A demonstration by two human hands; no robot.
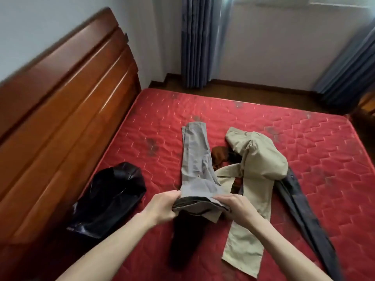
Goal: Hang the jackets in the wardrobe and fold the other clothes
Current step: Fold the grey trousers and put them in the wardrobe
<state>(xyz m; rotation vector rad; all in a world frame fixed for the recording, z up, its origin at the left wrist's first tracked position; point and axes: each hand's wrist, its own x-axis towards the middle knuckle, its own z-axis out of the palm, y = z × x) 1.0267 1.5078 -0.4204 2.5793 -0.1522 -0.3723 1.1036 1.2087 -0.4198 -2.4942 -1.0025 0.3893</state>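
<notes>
Grey trousers [195,159] lie stretched away from me on the red mattress [294,142]. My left hand [162,205] grips the left side of their waistband, and my right hand [236,209] grips the right side, lifting that end slightly. A dark garment [184,238] lies under the waistband, running toward me. To the right sprawl beige trousers [255,165], partly over a brown garment [220,156]. Dark blue-grey trousers [300,207] trail along the right. A shiny black jacket [109,197] is bunched at the left near the headboard.
A tall wooden headboard [67,102] lines the left side of the bed. Blue curtains [197,41] hang at the far wall, with more curtains [349,65] at the right. Dark wooden floor [253,89] runs beyond the mattress's far edge.
</notes>
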